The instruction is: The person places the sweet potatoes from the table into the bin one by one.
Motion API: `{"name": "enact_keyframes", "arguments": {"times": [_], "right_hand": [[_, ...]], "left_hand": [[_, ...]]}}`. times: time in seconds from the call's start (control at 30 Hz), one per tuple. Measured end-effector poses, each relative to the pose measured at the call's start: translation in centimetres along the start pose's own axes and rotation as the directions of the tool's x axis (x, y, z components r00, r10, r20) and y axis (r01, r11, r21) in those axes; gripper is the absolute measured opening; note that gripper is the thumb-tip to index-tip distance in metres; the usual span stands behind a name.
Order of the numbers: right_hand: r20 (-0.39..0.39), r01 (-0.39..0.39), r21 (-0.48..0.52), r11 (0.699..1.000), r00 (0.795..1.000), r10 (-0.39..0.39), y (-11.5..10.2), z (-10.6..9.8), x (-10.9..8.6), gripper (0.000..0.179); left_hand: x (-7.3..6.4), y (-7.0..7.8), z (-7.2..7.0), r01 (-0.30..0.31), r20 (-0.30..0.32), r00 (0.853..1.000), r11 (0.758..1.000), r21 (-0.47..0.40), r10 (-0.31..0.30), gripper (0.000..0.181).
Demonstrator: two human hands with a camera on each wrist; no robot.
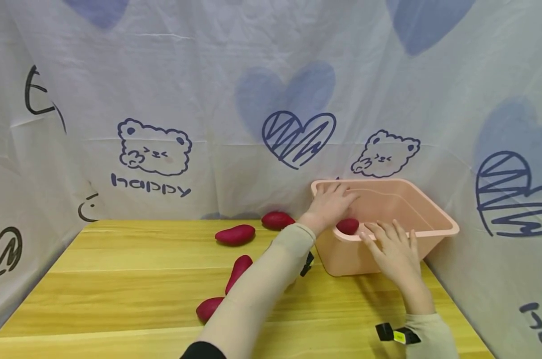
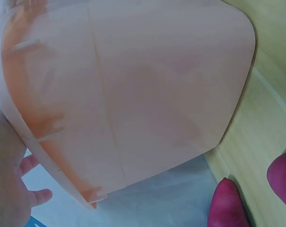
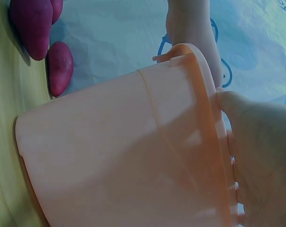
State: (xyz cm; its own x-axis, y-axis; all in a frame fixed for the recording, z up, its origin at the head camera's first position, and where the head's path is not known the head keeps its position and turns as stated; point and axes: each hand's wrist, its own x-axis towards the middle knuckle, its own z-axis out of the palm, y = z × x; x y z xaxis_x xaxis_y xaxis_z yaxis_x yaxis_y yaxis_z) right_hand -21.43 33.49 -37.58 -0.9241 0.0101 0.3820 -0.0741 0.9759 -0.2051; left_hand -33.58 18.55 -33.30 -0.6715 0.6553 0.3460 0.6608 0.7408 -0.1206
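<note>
A pink plastic bin (image 1: 351,258) stands at the table's back right, with a red-skinned sweet potato (image 1: 347,226) visible inside. My left hand (image 1: 329,207) reaches over the bin's left rim, fingers spread and nothing held between them. In the left wrist view, part of the left hand (image 2: 8,175) shows past the rim (image 2: 53,177). Over the front rim is my right hand (image 1: 394,249), its fingers extended and apart above the opening. The right wrist view has the thumb of the right hand (image 3: 261,142) right at the rim.
Left of the bin, sweet potatoes (image 1: 235,235) lie on the wooden table (image 1: 118,284), one near the back (image 1: 276,220). Another sweet potato (image 1: 238,273) and a lower one (image 1: 208,309) are partly covered by the left sleeve (image 1: 257,289). A printed curtain (image 1: 217,99) hangs behind.
</note>
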Motion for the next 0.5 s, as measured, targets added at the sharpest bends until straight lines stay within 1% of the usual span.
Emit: {"name": "enact_keyframes", "arguments": {"times": [0.13,0.3,0.37,0.5], "right_hand": [[0.009,-0.004,0.007,1.0,1.0,0.004,-0.1,0.1,0.1,0.056],[0.012,-0.022,0.011,1.0,1.0,0.022,-0.3,0.1,0.1,0.058],[0.013,-0.026,0.014,1.0,1.0,0.025,-0.3,0.0,0.1,0.058],[0.014,-0.024,0.008,1.0,1.0,0.024,-0.3,0.0,0.1,0.059]], "left_hand": [[-0.3,-0.2,-0.1,0.006,-0.007,1.0,1.0,0.025,-0.005,0.04],[-1.0,-0.7,-0.2,-0.003,-0.007,1.0,0.997,0.075,0.004,0.037],[-1.3,-1.0,-0.3,0.002,-0.02,1.0,0.997,0.071,0.0,0.038],[-2.2,-1.9,-0.6,0.017,-0.038,0.999,0.999,0.034,-0.016,0.046]]}}
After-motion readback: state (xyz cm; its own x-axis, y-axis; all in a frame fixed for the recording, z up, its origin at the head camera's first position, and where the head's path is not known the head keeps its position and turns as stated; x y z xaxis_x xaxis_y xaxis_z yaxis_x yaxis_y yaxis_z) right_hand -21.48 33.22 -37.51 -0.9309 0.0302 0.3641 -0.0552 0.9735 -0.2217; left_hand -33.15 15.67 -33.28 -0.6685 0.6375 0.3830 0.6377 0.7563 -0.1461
